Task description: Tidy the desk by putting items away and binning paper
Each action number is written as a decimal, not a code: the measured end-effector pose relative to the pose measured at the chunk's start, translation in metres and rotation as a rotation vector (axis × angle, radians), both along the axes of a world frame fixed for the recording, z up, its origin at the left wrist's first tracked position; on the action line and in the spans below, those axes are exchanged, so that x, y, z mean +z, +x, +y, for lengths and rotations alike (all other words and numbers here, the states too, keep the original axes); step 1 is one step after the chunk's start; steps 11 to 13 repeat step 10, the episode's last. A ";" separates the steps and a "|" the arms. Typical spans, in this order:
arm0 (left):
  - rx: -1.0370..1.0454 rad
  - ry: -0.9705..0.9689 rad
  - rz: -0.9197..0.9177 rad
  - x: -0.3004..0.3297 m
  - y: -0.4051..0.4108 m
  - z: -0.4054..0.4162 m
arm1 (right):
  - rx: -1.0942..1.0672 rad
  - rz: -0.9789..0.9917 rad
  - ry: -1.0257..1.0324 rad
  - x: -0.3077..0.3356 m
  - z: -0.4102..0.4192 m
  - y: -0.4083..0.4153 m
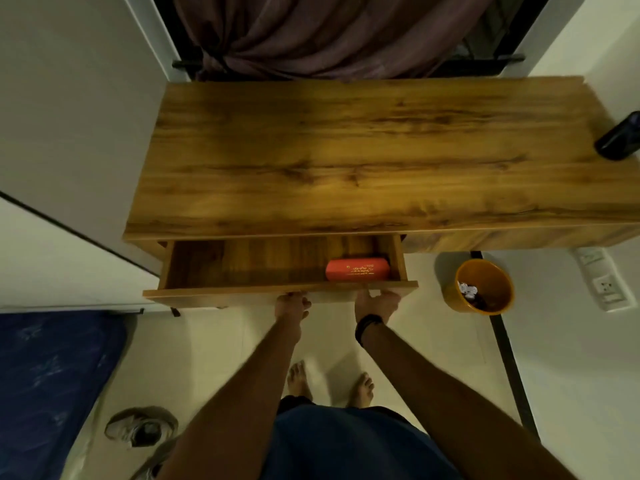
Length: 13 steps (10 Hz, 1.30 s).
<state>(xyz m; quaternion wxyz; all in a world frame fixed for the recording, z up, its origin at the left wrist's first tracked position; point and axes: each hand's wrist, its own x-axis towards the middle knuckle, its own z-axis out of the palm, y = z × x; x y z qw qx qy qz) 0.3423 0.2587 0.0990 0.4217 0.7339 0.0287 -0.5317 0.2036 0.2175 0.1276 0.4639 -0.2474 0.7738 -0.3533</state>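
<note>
The wooden desk [363, 150] has its drawer [277, 292] pulled out. An orange case [356, 269] with gold lettering lies inside at the right end of the drawer. My left hand [292, 304] grips the underside of the drawer front near its middle. My right hand [376, 303], with a dark band on the wrist, holds the same front edge further right. A yellow bin [485, 271] stands on the floor right of the drawer, with crumpled white paper [467, 291] inside it.
A dark bottle [620, 136] lies at the desk's right edge. A curtain [329, 32] hangs behind the desk. A blue mattress [52, 393] fills the floor at left, with a shoe [142, 427] beside it. A wall socket [604, 282] is right of the bin.
</note>
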 end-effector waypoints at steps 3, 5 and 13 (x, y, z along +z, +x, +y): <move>0.128 -0.278 0.447 0.019 0.041 -0.042 | -0.170 -0.832 0.135 0.006 -0.057 0.045; 0.111 -0.383 0.442 0.025 0.055 -0.078 | -0.123 -0.922 0.130 0.021 -0.085 0.058; -0.837 -0.048 -0.418 0.106 0.071 -0.166 | 0.859 0.003 0.378 0.096 -0.182 0.047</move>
